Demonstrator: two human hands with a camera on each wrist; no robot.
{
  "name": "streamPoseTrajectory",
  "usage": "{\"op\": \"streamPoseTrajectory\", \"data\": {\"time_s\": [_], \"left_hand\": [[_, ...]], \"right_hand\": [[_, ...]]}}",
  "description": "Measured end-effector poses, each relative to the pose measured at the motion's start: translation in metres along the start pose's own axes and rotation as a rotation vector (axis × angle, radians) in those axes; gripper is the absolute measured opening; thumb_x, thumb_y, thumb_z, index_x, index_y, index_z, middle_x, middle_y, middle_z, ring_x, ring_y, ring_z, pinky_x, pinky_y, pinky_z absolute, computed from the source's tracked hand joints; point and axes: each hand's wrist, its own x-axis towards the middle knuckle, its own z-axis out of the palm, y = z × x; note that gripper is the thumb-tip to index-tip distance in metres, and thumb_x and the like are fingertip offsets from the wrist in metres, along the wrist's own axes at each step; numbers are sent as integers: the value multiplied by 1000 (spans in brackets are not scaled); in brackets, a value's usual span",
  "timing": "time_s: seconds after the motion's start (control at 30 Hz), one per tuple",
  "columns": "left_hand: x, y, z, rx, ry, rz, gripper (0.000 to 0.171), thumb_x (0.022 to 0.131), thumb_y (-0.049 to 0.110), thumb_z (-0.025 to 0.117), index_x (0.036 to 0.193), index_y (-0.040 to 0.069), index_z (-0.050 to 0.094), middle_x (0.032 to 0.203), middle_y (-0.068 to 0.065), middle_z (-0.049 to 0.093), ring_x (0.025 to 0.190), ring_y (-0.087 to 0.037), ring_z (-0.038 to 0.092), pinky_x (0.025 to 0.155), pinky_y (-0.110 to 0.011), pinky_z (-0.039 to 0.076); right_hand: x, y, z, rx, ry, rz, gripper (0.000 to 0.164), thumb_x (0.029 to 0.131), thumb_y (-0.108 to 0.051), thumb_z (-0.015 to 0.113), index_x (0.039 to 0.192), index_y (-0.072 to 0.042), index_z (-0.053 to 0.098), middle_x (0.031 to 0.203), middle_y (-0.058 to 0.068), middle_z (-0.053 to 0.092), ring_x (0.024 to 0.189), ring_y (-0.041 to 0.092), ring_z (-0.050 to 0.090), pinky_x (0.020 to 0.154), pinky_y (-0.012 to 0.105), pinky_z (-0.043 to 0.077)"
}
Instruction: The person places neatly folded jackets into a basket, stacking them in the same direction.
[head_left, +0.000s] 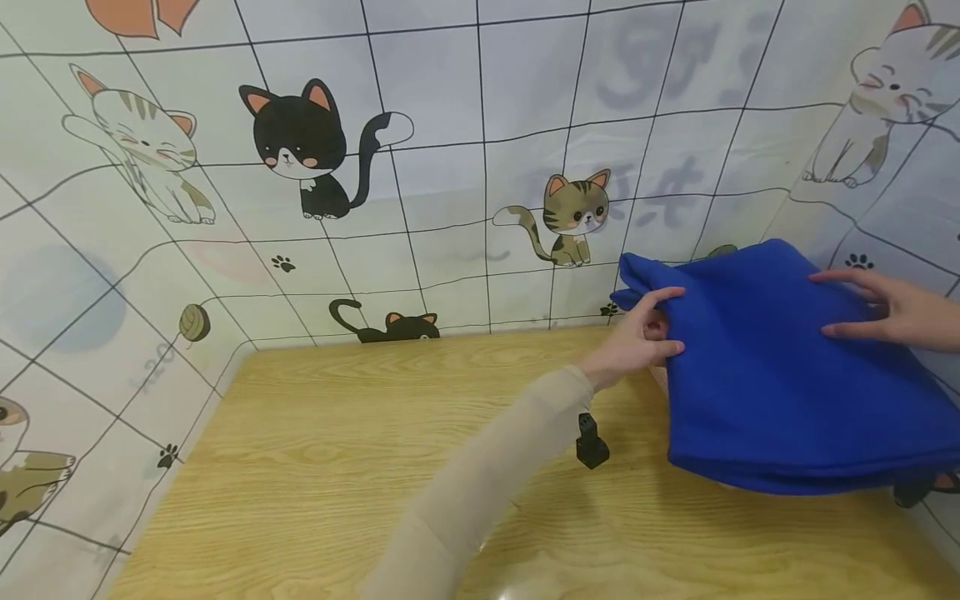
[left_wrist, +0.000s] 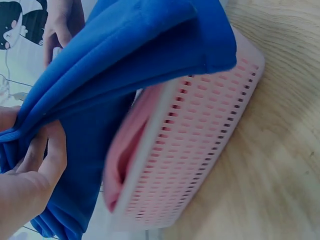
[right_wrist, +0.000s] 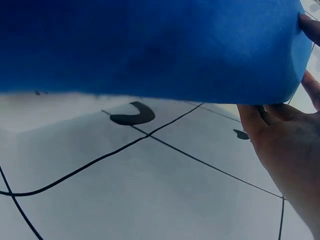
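Note:
A folded blue cloth (head_left: 780, 375) is held up at the right of the head view, over a pink perforated basket (left_wrist: 185, 155). My left hand (head_left: 633, 337) pinches the cloth's left edge, and the left wrist view shows the fabric bunched between its fingers. At the opposite side my right hand (head_left: 892, 308) grips the cloth, with its fingers spread along the edge. In the right wrist view that hand (right_wrist: 290, 135) has some fingers under the cloth. Inside the basket lies pink fabric (left_wrist: 132, 145), partly covered. Most of the basket is hidden from the head view.
The wood-grain tabletop (head_left: 360, 450) stretches to the left and front. White sheeting with a grid and cartoon cats (head_left: 300, 150) rises behind and at both sides. A small black device (head_left: 592, 442) shows beside my left wrist.

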Motion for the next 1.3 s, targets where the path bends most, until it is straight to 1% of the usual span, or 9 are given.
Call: {"op": "streamPoseTrajectory", "data": {"time_s": [0.23,0.4,0.63,0.77,0.87,1.0,1.07,1.17,1.3], "left_hand": [[12,-24,17,-83,-13,-44,75,91,-14,56,146,31,35,118,-1,46,94,-15,59,67,-32,56],[19,-29,28,3,-14,-23,75,93,-9,56,146,37,31,140,1,36,106,-17,58,68,-30,55],[27,-46,38,124,82,15,69,93,-6,58,145,33,31,149,5,25,113,-19,55,82,-23,49],[29,-57,38,72,101,-18,68,92,-10,57,143,28,32,138,0,34,81,-14,56,70,-21,49],[27,-62,34,21,73,-39,69,90,-14,56,142,24,31,137,-2,34,88,-11,53,74,-22,48],[22,-66,29,-32,19,-111,71,89,-14,57,142,23,28,126,-9,43,107,-15,54,83,-40,53],[20,-67,27,-23,3,-137,71,89,-13,57,143,22,27,107,-10,50,91,-18,61,75,-46,55],[16,-66,24,60,4,-129,72,88,-11,60,144,18,26,82,-7,49,64,-17,58,65,-39,56],[14,-65,20,109,27,-102,72,86,-13,61,144,14,28,71,-7,47,53,-17,52,65,-43,56]], "right_hand": [[1,9,-1,-25,-23,30,83,87,-16,72,150,-1,19,147,42,7,119,74,13,80,81,22],[-2,6,-4,3,5,40,85,87,-12,71,153,-10,18,147,42,4,122,73,7,85,80,19],[1,13,-2,-21,62,30,78,86,-13,72,146,3,24,145,43,11,125,69,10,92,79,13],[6,16,6,-40,43,33,76,87,-17,72,144,2,26,143,44,17,122,70,18,87,77,21],[8,24,12,-9,32,10,73,89,-17,70,145,2,27,143,43,18,124,68,16,88,76,20],[7,34,16,6,56,0,73,91,-16,67,150,-5,26,150,36,13,128,65,13,90,77,17],[7,37,16,-7,54,0,74,91,-16,68,150,-5,25,149,37,14,125,66,16,89,78,19],[9,38,13,-34,15,6,74,89,-15,69,147,1,26,140,45,21,117,70,22,85,78,22],[10,32,5,-84,-56,68,73,89,-18,70,144,3,27,135,47,24,113,71,24,81,78,27]]}}
